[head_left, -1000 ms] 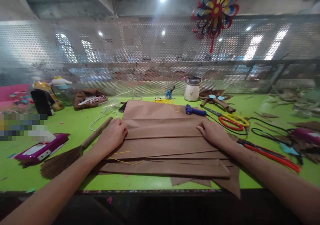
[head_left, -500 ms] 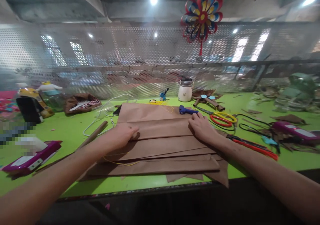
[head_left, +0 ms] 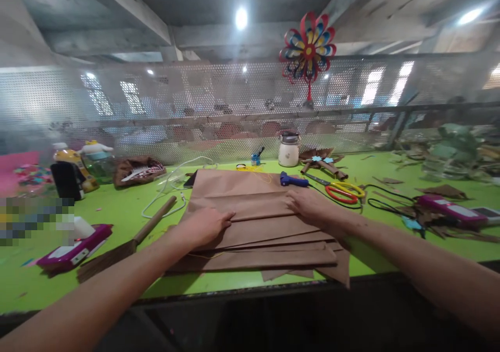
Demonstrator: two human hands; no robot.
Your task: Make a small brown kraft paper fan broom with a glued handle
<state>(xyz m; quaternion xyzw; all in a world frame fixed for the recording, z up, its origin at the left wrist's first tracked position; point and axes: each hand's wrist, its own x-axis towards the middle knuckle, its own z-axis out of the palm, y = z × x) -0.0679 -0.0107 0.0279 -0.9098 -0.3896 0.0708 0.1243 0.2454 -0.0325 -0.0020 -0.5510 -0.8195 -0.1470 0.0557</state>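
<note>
Several layers of brown paper (head_left: 255,229) lie stacked and folded in long strips across the green table. My left hand (head_left: 213,224) rests at the left part of a fold, its index finger stretched along the paper and the other fingers curled in, closed on the fold. On the right part of the same sheet is my right hand (head_left: 308,206), fingers a little bent and apart, their tips touching the paper. A blue-handled tool (head_left: 294,180) lies on the sheet's far right corner. Yellow thread (head_left: 255,171) trails over the far edge.
Scissors (head_left: 346,191) with red and yellow handles lie right of the paper. A white jar (head_left: 288,150) and a small blue bottle (head_left: 255,158) stand behind. Purple power strips (head_left: 74,248) sit on both sides. A brown paper roll (head_left: 156,219) lies at left.
The view has tilted up slightly. My left hand has slid right along the fold. My right hand has drawn left, its fingers more bent. The red-handled tool at right is now hidden behind my arm.
</note>
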